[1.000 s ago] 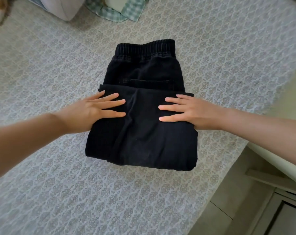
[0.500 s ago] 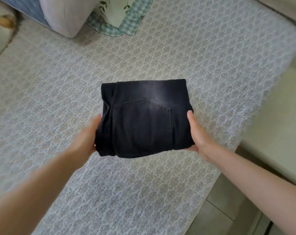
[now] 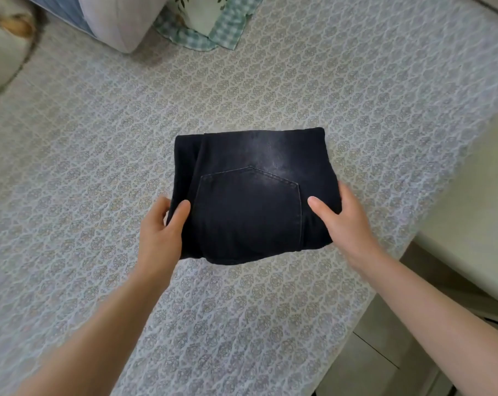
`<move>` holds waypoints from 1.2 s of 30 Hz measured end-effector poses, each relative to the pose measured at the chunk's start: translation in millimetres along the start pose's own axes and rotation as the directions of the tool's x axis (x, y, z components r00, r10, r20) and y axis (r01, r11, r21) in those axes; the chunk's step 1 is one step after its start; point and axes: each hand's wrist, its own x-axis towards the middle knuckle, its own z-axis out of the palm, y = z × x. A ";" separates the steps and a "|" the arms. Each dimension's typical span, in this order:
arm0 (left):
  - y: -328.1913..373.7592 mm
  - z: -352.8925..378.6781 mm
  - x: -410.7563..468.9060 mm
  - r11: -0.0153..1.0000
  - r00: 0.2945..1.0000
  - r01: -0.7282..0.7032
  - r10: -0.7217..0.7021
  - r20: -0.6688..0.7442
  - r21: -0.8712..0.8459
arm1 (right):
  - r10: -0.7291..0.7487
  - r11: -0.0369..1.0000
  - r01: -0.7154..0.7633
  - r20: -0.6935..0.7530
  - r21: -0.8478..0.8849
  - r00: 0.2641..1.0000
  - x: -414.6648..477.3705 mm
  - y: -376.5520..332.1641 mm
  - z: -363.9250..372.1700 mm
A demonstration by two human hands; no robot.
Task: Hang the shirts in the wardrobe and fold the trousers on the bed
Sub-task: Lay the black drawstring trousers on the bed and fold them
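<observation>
Black trousers [image 3: 250,195], folded down to a compact, squarish bundle, sit right in the middle of the bed [image 3: 99,144], over the patterned grey-and-cream cover. A back pocket [image 3: 250,215] faces up, its stitched point aimed at the far side, and a faded patch shows on the cloth just beyond it.

Both hands are on it. The left hand [image 3: 162,232] grips the bundle's left edge: thumb lying on top of the fabric, the other fingers curled round the side and mostly tucked out of sight. The right hand [image 3: 342,221] takes the right edge the same way, thumb stretched across the top near the pocket's corner, the rest of the fingers wrapped over the side and hidden below. So it is a pinch from each side, thumbs above and fingers under. Whether the bundle is lifted clear of the cover or resting on it, I cannot tell. Bare forearms come in from the bottom corners.

Farther out, at the head of the bed, a white pillow [image 3: 113,21] lies beside a green-checked pillow [image 3: 205,24] with a leaf print, the two touching. A rounded cushion [image 3: 2,44] peeks in at the top-left edge, blurred. Off to the right, past the bed's edge, there is a pale surface [image 3: 470,212], with tiled floor [image 3: 382,355] below it.
</observation>
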 end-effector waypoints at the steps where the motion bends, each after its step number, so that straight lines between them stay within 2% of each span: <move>1: -4.5 -5.5 -8.1 0.999 1.000 -0.004 0.005 0.017 -0.040 | -0.022 1.000 0.022 0.021 0.015 1.000 -6.1 0.8 -4.2; 4: -27.2 -24.1 -39.8 0.999 0.995 0.035 -0.031 0.099 -0.039 | 0.004 1.000 -0.006 0.090 0.020 0.996 -34.0 20.0 -15.1; 8: -61.3 -38.6 -71.0 0.985 0.973 0.165 -0.170 0.154 0.047 | 0.173 0.985 -0.165 0.175 -0.058 0.969 -65.9 52.7 -18.3; 11: -71.8 -33.6 -72.3 0.970 0.970 0.210 -0.222 0.097 0.124 | 0.276 0.960 -0.263 0.174 -0.096 0.945 -59.6 58.0 -14.2; 14: -68.2 -25.5 -62.9 0.954 0.969 0.241 -0.248 0.017 0.180 | 0.371 0.927 -0.364 0.093 -0.091 0.924 -46.9 57.5 -9.0; 15: -66.4 -24.6 -60.2 0.949 0.964 0.262 -0.266 -0.001 0.176 | 0.400 0.916 -0.395 0.075 -0.073 0.913 -43.8 54.9 -8.9; 19: -51.8 -31.5 -45.5 0.943 0.943 0.333 -0.333 0.003 -0.021 | 0.463 0.878 -0.471 0.103 0.079 0.880 -27.6 29.8 -9.9; 21: -43.8 -31.2 -34.2 0.932 0.932 0.362 -0.362 0.023 -0.006 | 0.447 0.889 -0.447 0.022 0.104 0.894 -19.9 17.9 -2.2; 23: -35.0 -22.7 -24.3 0.920 0.920 0.391 -0.391 0.007 0.030 | 0.352 0.934 -0.357 -0.117 -0.027 0.929 -17.3 11.7 12.9; 25: -26.4 -12.1 -17.3 0.907 0.908 0.418 -0.418 -0.026 0.040 | 0.189 0.959 -0.226 -0.206 -0.173 0.960 -26.2 9.4 28.7; 28: -23.9 -2.8 -13.9 0.885 0.885 0.465 -0.464 -0.016 0.010 | 0.033 0.916 -0.119 -0.225 -0.382 0.974 -51.3 16.1 44.7; 31: -27.9 3.5 -21.6 0.902 0.902 0.432 -0.432 0.009 0.011 | -0.034 0.835 -0.076 -0.189 -0.545 0.981 -67.0 26.9 52.4; 36: -33.8 8.2 -34.5 0.901 0.902 0.430 -0.428 0.054 -0.049 | 0.018 0.884 -0.108 -0.198 -0.456 0.980 -59.3 36.9 41.2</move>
